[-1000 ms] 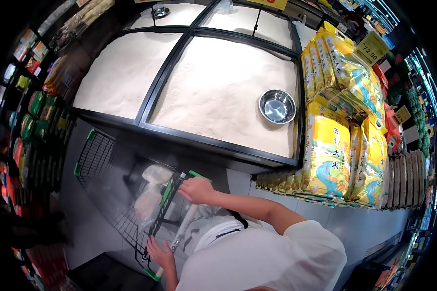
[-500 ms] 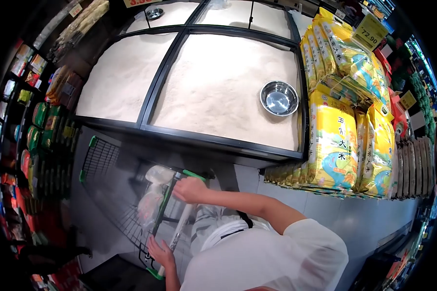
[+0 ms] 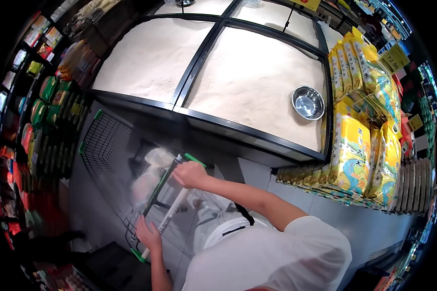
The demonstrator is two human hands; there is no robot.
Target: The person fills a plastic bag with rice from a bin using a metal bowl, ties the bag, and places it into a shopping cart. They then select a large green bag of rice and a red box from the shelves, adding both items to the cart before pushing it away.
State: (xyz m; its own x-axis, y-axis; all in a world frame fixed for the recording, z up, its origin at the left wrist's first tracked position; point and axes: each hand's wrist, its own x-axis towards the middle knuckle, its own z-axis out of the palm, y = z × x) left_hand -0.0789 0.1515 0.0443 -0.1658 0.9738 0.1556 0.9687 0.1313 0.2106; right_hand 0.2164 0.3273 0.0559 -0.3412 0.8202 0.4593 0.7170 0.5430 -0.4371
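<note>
A wire shopping cart (image 3: 104, 140) with green corner pieces stands on the floor at the left, its far part blurred. My right hand (image 3: 190, 174) is closed on the cart's bar near a green end piece. My left hand (image 3: 148, 235) lies against the near end of the bar, fingers extended and thumb apart. Between the hands runs a pale handle (image 3: 174, 209). Clear plastic bags with pale contents (image 3: 145, 184) sit in the cart beyond the bar.
Black-framed bins of white grains (image 3: 257, 87) stand ahead, with a metal bowl (image 3: 308, 103) in one. Yellow rice bags (image 3: 350, 150) are stacked at the right. Shelves with green packages (image 3: 58, 104) line the left. A dark box-like shape (image 3: 111, 266) is at the bottom left.
The bins, bowl and rice bags have shifted right in the view, which has turned. My left hand appears further left and higher, its fingers closer together. My right hand stays closed on the bar.
</note>
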